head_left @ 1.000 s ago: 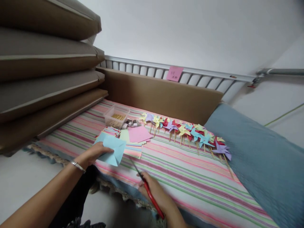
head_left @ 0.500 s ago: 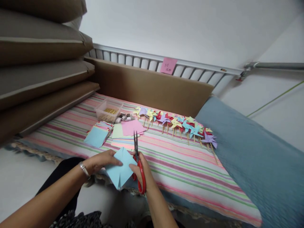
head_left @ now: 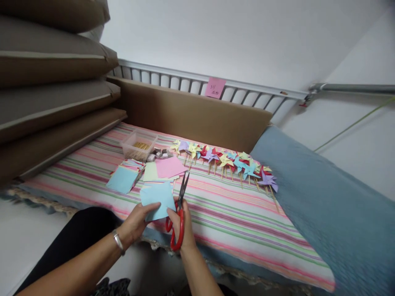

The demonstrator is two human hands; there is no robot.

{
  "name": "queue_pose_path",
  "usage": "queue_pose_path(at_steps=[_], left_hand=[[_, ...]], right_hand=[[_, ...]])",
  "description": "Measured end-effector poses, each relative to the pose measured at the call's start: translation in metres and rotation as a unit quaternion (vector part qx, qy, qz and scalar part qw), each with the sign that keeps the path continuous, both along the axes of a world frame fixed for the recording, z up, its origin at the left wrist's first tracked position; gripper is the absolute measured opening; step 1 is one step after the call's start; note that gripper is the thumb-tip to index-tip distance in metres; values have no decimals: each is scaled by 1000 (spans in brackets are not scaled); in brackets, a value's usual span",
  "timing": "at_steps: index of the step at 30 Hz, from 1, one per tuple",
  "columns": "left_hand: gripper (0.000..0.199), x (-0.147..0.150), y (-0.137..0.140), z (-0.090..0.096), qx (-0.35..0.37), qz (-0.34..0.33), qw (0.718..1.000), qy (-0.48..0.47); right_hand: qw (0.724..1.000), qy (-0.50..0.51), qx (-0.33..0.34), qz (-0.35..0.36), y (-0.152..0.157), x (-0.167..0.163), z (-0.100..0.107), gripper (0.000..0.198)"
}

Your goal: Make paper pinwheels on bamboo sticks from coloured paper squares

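A light blue square of paper [head_left: 159, 195] is pinched by its lower left edge in my left hand [head_left: 137, 222], thumb on top. My right hand [head_left: 185, 228] has red-handled scissors [head_left: 182, 195] in it, the blades pointing up and away and slightly parted. Its thumb also presses on the paper's right side. Small slits seem to run in from the paper's corners, though they are hard to make out now. Beyond the hands lie a stack of coloured squares [head_left: 121, 179] with blue on top, and loose pink sheets [head_left: 169, 166] over pale green ones [head_left: 150, 172].
Behind the paper stand a clear plastic box [head_left: 138, 144] of thin sticks and several small boxes [head_left: 158, 153]. Paper pinwheels [head_left: 226, 160] on sticks lie in a row across the striped cloth [head_left: 247, 230]. Large cushions [head_left: 55, 98] are stacked at left; a brown board [head_left: 191, 117] backs the bed.
The blue paper has turned from corner-up to nearly edge-up and risen slightly. The scissors now tilt to the right, with their blades a little further apart. Both hands keep their hold.
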State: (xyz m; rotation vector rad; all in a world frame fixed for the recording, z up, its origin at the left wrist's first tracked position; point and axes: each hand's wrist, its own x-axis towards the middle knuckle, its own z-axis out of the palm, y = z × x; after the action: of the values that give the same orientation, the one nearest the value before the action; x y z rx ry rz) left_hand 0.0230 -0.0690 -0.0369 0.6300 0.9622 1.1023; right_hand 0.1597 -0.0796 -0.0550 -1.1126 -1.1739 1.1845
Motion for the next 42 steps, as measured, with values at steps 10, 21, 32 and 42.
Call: queue_pose_path(at_steps=[10,21,32,42], left_hand=[[33,-63,30,17,10,40,992,116],[37,-88,33,34,4,16,992,123],[35,-78,33,32,9,2,993,115],[32,-75,32,36,17,-13,994,108]], right_hand=[[964,-187,-82,168,-12,17,5,45],[944,-225,-105,219,-20,11,18,34],[932,-242,-119,243,-18,9,22,34],[949,-209,-102,214,-19,6,18,31]])
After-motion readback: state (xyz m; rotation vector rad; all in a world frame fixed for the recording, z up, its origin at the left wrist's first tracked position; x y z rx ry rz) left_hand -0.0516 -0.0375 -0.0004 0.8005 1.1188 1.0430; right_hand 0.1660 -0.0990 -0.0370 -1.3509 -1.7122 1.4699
